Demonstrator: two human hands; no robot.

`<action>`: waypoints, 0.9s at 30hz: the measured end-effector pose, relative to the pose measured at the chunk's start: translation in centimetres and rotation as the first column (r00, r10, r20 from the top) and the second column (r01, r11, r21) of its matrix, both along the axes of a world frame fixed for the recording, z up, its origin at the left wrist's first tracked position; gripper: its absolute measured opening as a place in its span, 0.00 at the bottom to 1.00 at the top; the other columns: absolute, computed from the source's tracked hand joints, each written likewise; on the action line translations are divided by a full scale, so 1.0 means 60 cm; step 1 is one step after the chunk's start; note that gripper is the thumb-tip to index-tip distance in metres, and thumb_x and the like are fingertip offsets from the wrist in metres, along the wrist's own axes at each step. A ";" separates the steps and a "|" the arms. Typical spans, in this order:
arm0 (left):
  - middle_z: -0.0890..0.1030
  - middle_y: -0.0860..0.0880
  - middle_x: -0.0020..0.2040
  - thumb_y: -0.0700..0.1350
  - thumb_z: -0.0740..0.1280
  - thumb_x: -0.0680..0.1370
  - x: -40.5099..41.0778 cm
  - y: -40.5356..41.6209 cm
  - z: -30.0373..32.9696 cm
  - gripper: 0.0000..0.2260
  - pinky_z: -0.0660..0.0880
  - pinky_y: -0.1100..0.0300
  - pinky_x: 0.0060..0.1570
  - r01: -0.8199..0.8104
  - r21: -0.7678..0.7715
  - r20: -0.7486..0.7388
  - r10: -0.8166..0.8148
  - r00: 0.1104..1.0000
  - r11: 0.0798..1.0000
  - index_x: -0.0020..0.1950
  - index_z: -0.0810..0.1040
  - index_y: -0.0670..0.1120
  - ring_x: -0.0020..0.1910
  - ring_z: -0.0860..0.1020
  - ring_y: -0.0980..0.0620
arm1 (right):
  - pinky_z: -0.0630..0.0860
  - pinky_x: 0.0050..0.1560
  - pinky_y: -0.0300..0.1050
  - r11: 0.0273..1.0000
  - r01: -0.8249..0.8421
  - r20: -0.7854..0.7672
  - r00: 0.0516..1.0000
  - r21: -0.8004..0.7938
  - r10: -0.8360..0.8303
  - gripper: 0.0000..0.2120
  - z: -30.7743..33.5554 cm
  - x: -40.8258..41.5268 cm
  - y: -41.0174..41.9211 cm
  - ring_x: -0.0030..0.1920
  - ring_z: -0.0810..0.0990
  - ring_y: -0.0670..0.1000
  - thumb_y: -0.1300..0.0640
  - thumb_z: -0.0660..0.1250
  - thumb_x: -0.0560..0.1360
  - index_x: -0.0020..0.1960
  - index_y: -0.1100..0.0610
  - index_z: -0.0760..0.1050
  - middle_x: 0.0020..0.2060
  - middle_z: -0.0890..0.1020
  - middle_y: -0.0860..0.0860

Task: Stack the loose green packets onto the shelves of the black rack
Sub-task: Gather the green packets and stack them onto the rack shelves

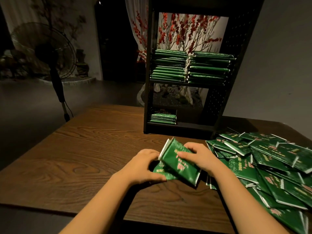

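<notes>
Lower centre of frame: left hand point(145, 168) and right hand point(198, 157) gripping a small bundle of green packets point(179, 163) above wooden table point(84, 149). Loose pile point(270, 166) right; black rack point(199, 68) behind, shelves partly stacked.

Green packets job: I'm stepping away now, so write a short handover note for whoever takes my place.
Left hand and right hand together grip a small bundle of packets over the table.
Done: two tall stacks on the middle shelf of the black rack, one short stack on the bottom shelf, left side.
Left: shelve the bundle, then the loose pile on the table's right.
</notes>
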State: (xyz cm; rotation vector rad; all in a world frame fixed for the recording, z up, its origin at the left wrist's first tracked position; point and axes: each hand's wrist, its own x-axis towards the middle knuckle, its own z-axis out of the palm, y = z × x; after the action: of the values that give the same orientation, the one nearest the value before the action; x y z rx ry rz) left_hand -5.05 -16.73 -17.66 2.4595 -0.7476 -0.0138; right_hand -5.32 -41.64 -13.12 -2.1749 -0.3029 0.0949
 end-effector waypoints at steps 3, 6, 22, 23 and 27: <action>0.71 0.54 0.68 0.64 0.72 0.68 0.017 -0.008 -0.013 0.33 0.65 0.52 0.69 -0.196 0.088 0.144 0.182 0.973 0.977 0.70 0.71 0.53 0.70 0.65 0.51 | 0.75 0.58 0.46 0.961 -0.175 -0.036 0.985 -0.216 0.171 0.20 -0.010 0.003 0.010 0.53 0.79 0.46 0.36 0.74 0.66 0.49 0.50 0.80 0.53 0.79 0.47; 0.72 0.53 0.66 0.69 0.62 0.65 0.018 -0.007 -0.017 0.35 0.67 0.53 0.65 -0.382 0.107 0.150 0.365 0.919 0.918 0.67 0.73 0.53 0.68 0.67 0.49 | 0.71 0.63 0.49 0.913 -0.213 -0.044 0.976 -0.349 0.211 0.16 -0.006 0.006 0.020 0.58 0.73 0.47 0.38 0.73 0.68 0.50 0.42 0.74 0.57 0.73 0.43; 0.70 0.61 0.68 0.63 0.73 0.69 -0.023 -0.005 0.000 0.38 0.71 0.58 0.64 -0.207 -0.367 -0.099 0.183 0.978 0.907 0.75 0.61 0.59 0.65 0.72 0.61 | 0.71 0.54 0.41 0.935 -0.119 0.172 0.968 -0.334 0.185 0.27 -0.008 0.007 0.046 0.54 0.70 0.39 0.41 0.78 0.64 0.56 0.40 0.67 0.53 0.68 0.39; 0.68 0.63 0.68 0.61 0.77 0.67 -0.023 -0.005 0.001 0.43 0.70 0.59 0.65 -0.206 -0.364 -0.111 0.177 0.978 0.908 0.77 0.57 0.60 0.66 0.70 0.62 | 0.70 0.54 0.38 0.944 -0.109 0.215 0.959 -0.313 0.182 0.27 -0.009 0.006 0.048 0.55 0.70 0.36 0.42 0.79 0.64 0.57 0.40 0.68 0.53 0.68 0.37; 0.73 0.60 0.64 0.52 0.80 0.67 -0.017 -0.006 0.001 0.45 0.74 0.55 0.64 -0.242 -0.489 -0.196 0.165 0.967 0.838 0.75 0.56 0.63 0.61 0.76 0.60 | 0.68 0.51 0.34 0.960 -0.056 0.391 0.906 -0.276 0.165 0.25 -0.012 -0.001 0.056 0.52 0.70 0.36 0.45 0.78 0.66 0.58 0.44 0.72 0.51 0.69 0.38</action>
State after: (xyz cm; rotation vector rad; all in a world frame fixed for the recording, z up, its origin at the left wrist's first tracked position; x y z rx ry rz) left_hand -6.09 -17.07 -17.62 1.9857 -0.3573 0.0758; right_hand -5.39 -38.30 -13.81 -2.4268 -0.6898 -0.2807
